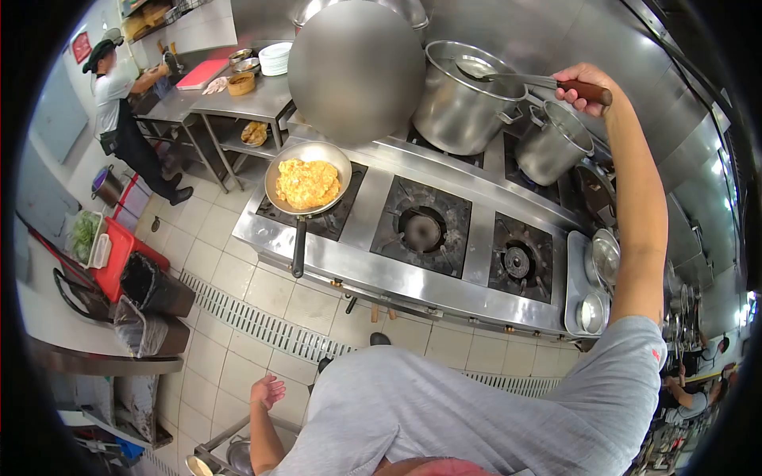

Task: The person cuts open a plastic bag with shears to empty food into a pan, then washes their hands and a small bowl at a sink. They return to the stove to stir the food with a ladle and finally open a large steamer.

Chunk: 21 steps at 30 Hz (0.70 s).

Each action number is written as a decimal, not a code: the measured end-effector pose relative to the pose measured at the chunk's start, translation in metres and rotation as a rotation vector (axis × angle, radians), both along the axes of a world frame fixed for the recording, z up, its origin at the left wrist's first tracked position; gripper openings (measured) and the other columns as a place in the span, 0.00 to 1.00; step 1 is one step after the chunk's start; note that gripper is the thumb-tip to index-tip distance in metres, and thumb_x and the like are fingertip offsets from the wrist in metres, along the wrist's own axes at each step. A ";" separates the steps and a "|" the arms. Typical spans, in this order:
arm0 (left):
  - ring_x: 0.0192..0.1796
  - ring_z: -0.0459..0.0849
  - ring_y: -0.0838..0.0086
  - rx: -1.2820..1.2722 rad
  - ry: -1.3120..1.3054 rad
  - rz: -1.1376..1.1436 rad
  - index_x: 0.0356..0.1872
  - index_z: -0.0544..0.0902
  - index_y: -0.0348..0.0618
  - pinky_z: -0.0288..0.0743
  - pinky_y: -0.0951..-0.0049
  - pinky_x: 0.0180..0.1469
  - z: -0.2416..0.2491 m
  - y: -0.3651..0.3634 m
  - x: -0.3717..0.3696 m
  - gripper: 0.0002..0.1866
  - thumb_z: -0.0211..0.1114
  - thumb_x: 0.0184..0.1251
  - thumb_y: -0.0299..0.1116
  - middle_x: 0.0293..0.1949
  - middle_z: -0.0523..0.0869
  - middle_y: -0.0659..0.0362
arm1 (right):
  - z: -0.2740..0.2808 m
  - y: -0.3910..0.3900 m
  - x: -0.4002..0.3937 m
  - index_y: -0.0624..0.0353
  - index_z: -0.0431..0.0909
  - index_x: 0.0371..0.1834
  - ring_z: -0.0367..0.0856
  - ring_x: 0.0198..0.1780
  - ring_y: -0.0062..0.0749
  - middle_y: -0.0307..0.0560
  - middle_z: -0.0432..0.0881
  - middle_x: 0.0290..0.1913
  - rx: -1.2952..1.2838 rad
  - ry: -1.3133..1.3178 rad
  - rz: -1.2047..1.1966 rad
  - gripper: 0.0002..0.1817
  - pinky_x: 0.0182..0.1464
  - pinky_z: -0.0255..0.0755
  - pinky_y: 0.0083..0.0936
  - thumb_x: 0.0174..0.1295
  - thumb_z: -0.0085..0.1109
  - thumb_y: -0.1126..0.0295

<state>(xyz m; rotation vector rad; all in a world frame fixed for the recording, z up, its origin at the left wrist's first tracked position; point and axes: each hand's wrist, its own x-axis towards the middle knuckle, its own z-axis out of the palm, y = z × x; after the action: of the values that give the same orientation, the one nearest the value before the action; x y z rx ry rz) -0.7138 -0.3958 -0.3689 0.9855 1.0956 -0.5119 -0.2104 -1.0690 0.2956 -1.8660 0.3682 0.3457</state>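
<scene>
My right hand (586,89) is closed round the brown handle of a ladle (520,79). The ladle's head reaches over the mouth of a large steel pot (454,115) on the back of the stove; whether it touches the contents I cannot tell. A smaller steel pot (552,152) stands just below that hand. Down at my side, my left hand (268,390) is empty, its fingers apart and a little bent. On the left burner sits a frying pan (299,246) with its handle pointing toward me. Yellow cooked egg (308,184) lies in it.
Bare burners (421,230) line the stove's front. At its right end, a tray (573,270) carries metal bowls. White plates (275,57) stand on the left table. A co-worker (127,111) stands at the far left, near red bins (123,250). A round grey blur hides the back middle.
</scene>
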 end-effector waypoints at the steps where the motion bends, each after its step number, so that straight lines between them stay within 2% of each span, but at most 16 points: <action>1: 0.39 0.86 0.58 -0.006 0.005 -0.006 0.60 0.72 0.36 0.81 0.56 0.39 -0.003 0.005 -0.001 0.24 0.57 0.75 0.46 0.45 0.86 0.45 | 0.004 0.005 -0.007 0.59 0.67 0.35 0.72 0.16 0.14 0.47 0.80 0.28 -0.007 -0.020 -0.003 0.09 0.10 0.64 0.09 0.68 0.56 0.68; 4: 0.38 0.86 0.58 -0.026 0.008 -0.019 0.59 0.71 0.36 0.81 0.56 0.39 -0.012 0.017 -0.002 0.24 0.56 0.76 0.47 0.44 0.86 0.46 | 0.014 0.017 -0.026 0.62 0.69 0.38 0.71 0.15 0.14 0.47 0.79 0.28 -0.025 -0.064 0.001 0.09 0.10 0.63 0.09 0.68 0.56 0.68; 6: 0.37 0.86 0.58 -0.043 -0.002 -0.024 0.59 0.71 0.37 0.81 0.56 0.39 -0.018 0.024 -0.003 0.23 0.55 0.76 0.47 0.43 0.86 0.46 | 0.019 0.028 -0.041 0.65 0.71 0.44 0.70 0.15 0.13 0.47 0.79 0.28 -0.045 -0.085 0.029 0.11 0.09 0.64 0.10 0.69 0.56 0.68; 10: 0.36 0.85 0.60 -0.042 0.003 -0.080 0.58 0.71 0.38 0.81 0.57 0.38 -0.033 0.036 -0.002 0.23 0.55 0.77 0.48 0.42 0.86 0.47 | 0.031 0.075 -0.091 0.69 0.72 0.56 0.70 0.15 0.12 0.47 0.79 0.28 -0.197 -0.095 0.111 0.18 0.09 0.63 0.10 0.69 0.54 0.67; 13: 0.35 0.85 0.62 -0.012 0.040 -0.106 0.59 0.71 0.39 0.81 0.58 0.37 -0.047 0.048 -0.014 0.24 0.56 0.76 0.49 0.40 0.86 0.49 | 0.018 0.077 -0.086 0.67 0.70 0.65 0.69 0.13 0.14 0.45 0.77 0.26 -0.129 -0.044 0.190 0.24 0.09 0.62 0.10 0.67 0.55 0.68; 16: 0.35 0.86 0.62 0.031 0.110 -0.142 0.60 0.71 0.38 0.81 0.58 0.38 -0.044 0.054 -0.019 0.25 0.58 0.75 0.49 0.40 0.86 0.50 | -0.003 0.101 -0.096 0.67 0.71 0.64 0.70 0.13 0.15 0.47 0.78 0.26 0.007 0.018 0.232 0.24 0.09 0.62 0.11 0.66 0.57 0.69; 19: 0.37 0.86 0.61 0.050 0.140 -0.164 0.62 0.70 0.37 0.80 0.57 0.40 -0.042 0.063 -0.028 0.27 0.58 0.75 0.49 0.40 0.87 0.51 | -0.028 0.134 -0.107 0.66 0.74 0.60 0.69 0.13 0.15 0.48 0.80 0.25 -0.037 -0.011 0.235 0.21 0.10 0.62 0.10 0.64 0.58 0.71; 21: 0.38 0.86 0.62 0.066 0.164 -0.169 0.62 0.70 0.37 0.80 0.56 0.42 -0.044 0.069 -0.036 0.27 0.57 0.76 0.50 0.41 0.87 0.51 | -0.050 0.152 -0.102 0.66 0.74 0.58 0.70 0.14 0.18 0.49 0.80 0.26 0.014 0.028 0.280 0.20 0.10 0.60 0.14 0.64 0.59 0.72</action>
<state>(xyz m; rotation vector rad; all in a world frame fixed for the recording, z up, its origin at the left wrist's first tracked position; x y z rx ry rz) -0.7503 -0.3265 -0.4127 1.1149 1.1867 -0.7076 -0.3125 -0.9168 0.2459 -1.9030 0.1218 0.5630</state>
